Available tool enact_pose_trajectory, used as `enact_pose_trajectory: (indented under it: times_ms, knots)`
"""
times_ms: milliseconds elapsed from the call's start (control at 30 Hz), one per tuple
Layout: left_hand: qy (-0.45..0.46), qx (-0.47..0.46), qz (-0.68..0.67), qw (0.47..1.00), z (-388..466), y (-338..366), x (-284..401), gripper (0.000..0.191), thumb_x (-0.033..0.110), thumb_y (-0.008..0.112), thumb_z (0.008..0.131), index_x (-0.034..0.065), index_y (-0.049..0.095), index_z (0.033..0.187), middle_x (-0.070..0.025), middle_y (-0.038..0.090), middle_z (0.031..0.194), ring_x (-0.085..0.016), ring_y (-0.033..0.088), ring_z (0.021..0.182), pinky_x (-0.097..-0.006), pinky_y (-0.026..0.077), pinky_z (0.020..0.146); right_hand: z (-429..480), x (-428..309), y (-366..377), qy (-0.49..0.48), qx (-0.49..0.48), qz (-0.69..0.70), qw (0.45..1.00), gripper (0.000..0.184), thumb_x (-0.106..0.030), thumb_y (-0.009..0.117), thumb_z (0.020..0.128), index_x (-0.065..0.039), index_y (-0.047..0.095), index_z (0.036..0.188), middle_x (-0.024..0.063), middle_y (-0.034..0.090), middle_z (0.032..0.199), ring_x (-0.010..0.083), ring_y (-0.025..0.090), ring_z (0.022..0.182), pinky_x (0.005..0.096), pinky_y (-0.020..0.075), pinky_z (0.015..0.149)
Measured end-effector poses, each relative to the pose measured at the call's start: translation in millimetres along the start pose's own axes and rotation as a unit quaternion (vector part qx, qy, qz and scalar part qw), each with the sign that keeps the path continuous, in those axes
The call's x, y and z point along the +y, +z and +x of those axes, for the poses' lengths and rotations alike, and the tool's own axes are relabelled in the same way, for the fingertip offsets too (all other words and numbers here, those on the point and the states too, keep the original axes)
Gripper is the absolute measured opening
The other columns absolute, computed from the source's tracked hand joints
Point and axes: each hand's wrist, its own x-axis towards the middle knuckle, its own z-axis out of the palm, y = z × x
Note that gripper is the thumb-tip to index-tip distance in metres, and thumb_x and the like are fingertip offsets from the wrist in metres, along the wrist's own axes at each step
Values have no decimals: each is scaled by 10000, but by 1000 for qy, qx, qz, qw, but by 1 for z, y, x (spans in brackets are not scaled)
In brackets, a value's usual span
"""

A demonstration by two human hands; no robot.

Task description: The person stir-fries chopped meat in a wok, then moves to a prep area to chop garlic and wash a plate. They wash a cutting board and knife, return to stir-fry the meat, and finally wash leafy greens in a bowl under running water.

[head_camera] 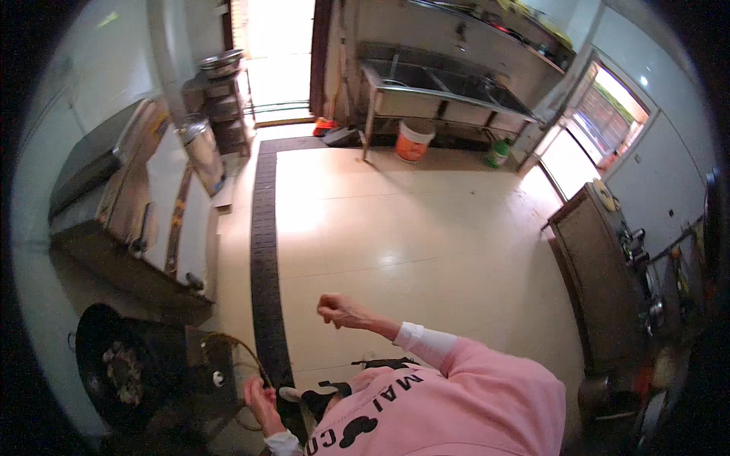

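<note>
My left hand (260, 402) is at the lower left, beside a yellowish hose (242, 345) that curves down from the stove area. Its fingers are partly bent, and whether they touch the hose cannot be told. My right hand (342, 312) hangs over the tiled floor in front of me, loosely curled, with no object visible in it. Both arms have pink sleeves with white cuffs. Left of my left hand is a large dark wok (94, 365) with food-like pieces (124, 373) in it, blurred and dim. A small round white knob (218, 378) shows next to it.
A chest-like appliance (188, 222) stands at the left, near a metal canister (202, 151) and a shelf with bowls (222, 62). A dark floor strip (265, 228) runs toward a doorway. A metal sink (450, 85) has a bucket (414, 141) below. A cabinet (599, 285) lines the right.
</note>
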Motion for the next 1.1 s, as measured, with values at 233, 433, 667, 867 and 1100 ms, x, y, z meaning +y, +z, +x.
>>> enact_pose_trajectory:
  times_ms: [233,433,667,867,1100]
  knots:
    - [5,-276,127,953,-48,276,-9,285,212,551,896,47,557,1128,-49,574,963,-113,564,571,-230,424,512,-110,50,-206,32,296,143,944,162,-145,467,896,-31,530,799,53,571,643,95,484,457,236,409,425]
    - [11,-318,216,923,-42,423,-23,300,215,556,888,50,561,1140,-41,584,870,-114,568,551,-229,442,504,-121,82,-337,17,438,203,876,170,-153,472,875,-61,525,742,49,597,648,79,483,452,222,406,413]
    - [2,-319,277,906,31,629,-27,309,207,554,887,71,567,1164,-28,595,858,-111,572,554,-230,440,489,-102,138,-531,69,574,122,807,302,-281,489,940,-72,529,725,51,571,586,90,464,416,242,378,375]
    - [31,-425,249,870,28,886,-11,306,215,557,889,51,578,1146,-31,589,848,-102,562,577,-235,449,504,-106,153,-698,109,677,131,716,299,-295,431,975,-73,496,786,51,561,619,100,468,422,248,380,377]
    - [37,-567,274,776,4,1132,1,303,211,568,897,49,569,1154,-26,590,845,-94,573,621,-226,457,543,-27,170,-875,131,717,110,675,288,-274,401,969,-49,489,814,66,574,702,120,521,497,260,408,429]
